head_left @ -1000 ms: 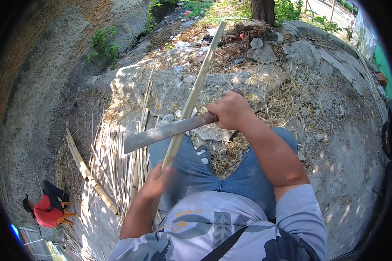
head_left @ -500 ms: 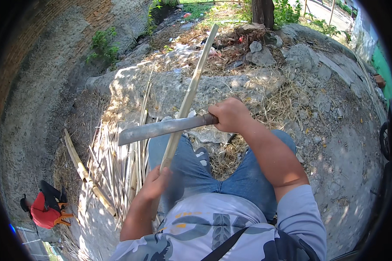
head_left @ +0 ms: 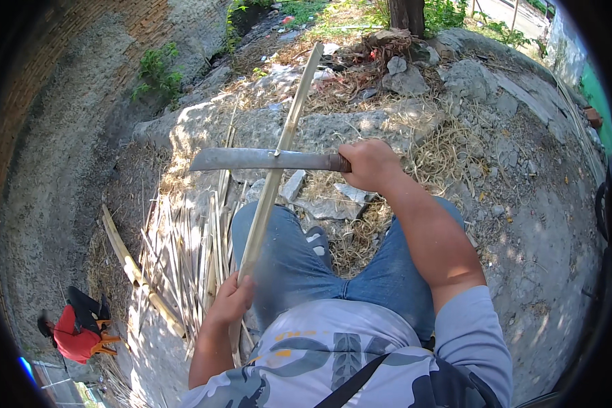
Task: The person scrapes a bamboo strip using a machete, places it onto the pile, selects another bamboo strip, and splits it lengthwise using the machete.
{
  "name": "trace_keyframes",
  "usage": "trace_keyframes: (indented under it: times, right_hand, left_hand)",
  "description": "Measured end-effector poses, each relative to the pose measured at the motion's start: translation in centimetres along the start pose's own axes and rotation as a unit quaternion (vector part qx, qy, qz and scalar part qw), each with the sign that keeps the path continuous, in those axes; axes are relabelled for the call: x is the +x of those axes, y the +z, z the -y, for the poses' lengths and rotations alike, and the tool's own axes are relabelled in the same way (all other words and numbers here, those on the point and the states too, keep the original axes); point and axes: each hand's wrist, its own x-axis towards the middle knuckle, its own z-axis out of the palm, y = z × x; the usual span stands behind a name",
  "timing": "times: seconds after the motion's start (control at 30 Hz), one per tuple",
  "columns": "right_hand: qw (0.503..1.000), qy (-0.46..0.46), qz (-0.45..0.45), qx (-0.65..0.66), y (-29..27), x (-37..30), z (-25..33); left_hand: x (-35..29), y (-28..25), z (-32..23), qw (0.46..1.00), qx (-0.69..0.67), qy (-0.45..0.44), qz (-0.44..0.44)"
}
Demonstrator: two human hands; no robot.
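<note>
My left hand (head_left: 232,299) is closed around the lower part of a long pale bamboo strip (head_left: 257,234), which slants up and away over my left thigh. In my right hand (head_left: 370,166) is the dark handle of a machete (head_left: 234,160), held level with its tip pointing left. The blade lies across the strip above its middle, and a small curl or chip shows where they meet. The strip's lowest end passes beside my left forearm.
Many thin bamboo strips (head_left: 196,255) lie to my left, beside a thicker split bamboo pole (head_left: 132,272). Ahead is a low concrete ledge (head_left: 326,136) with dry shavings (head_left: 449,160) around it. At far left a person in red (head_left: 75,334) sits on an orange stool (head_left: 106,340).
The machete has moved up and away along the strip, its blade turning more level. The strip's far end has shifted slightly left and lower, and my left hand is lower.
</note>
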Motion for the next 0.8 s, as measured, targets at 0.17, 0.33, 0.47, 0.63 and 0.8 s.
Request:
trace_keyframes:
  times: [0.17, 0.33, 0.47, 0.63, 0.8]
  right_hand:
    - [1.000, 0.012, -0.012, 0.013, 0.3, -0.3, -0.5]
    - [0.999, 0.038, 0.017, 0.005, -0.7, -0.5, -0.1]
    - [0.999, 0.029, 0.019, -0.007, -1.0, -0.5, -0.8]
    - [0.999, 0.010, -0.035, 0.010, -0.2, -0.6, -1.4]
    - [0.999, -0.014, -0.046, 0.008, 0.0, -0.5, -1.6]
  left_hand:
    - [1.1, 1.4, 0.0, 1.000, -0.021, 0.002, 0.008]
    - [1.2, 1.5, -0.2, 1.000, -0.018, 0.013, 0.016]
    - [1.3, 2.3, -0.3, 1.000, 0.010, 0.023, 0.009]
    - [1.4, 2.2, -0.6, 0.999, 0.030, 0.011, -0.018]
    - [0.8, 0.9, -1.2, 0.999, 0.018, 0.029, -0.005]
